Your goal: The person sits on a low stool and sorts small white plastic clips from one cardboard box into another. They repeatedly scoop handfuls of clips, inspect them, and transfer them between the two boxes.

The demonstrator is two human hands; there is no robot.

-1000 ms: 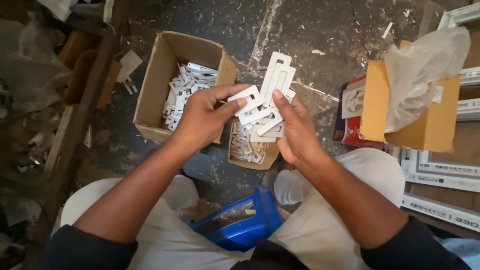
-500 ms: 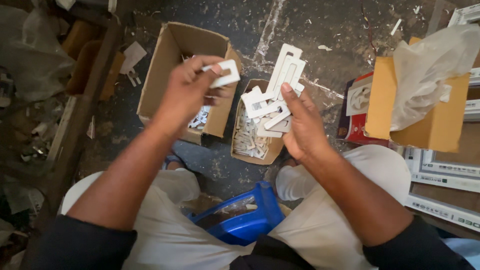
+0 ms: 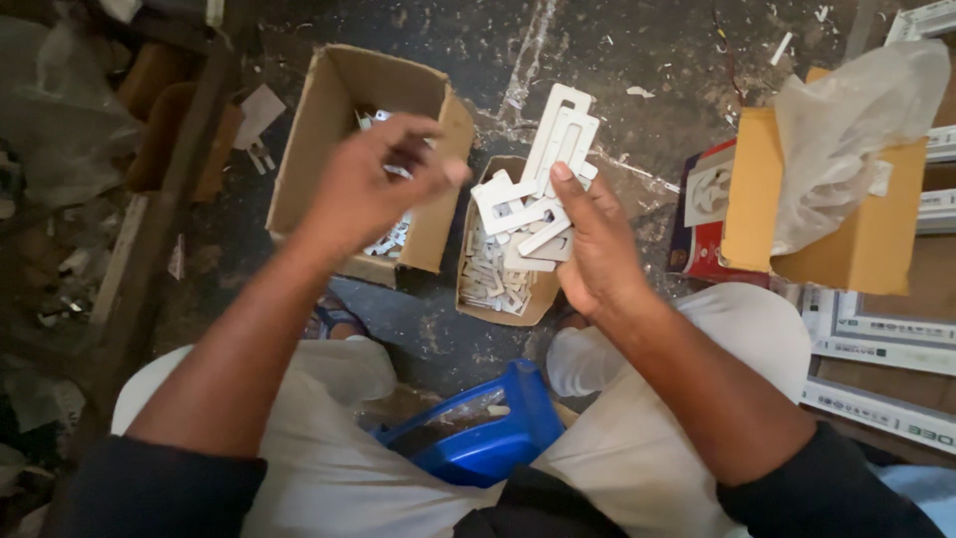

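My right hand grips a fanned bunch of flat white plastic frame pieces, held upright above a small open cardboard box that contains several similar white parts. My left hand hovers over a larger open cardboard box to the left, fingers loosely curled and apart, with no piece visible in it. More white parts lie inside that larger box, mostly hidden under the hand.
A blue plastic container sits between my knees. At right stand a yellow cardboard box with a clear plastic bag, a red box and white trim strips. Debris and wood lie at left.
My left hand took one white piece from the bunch, carried it left over the large box, and no longer shows it. The right hand stays on the bunch.
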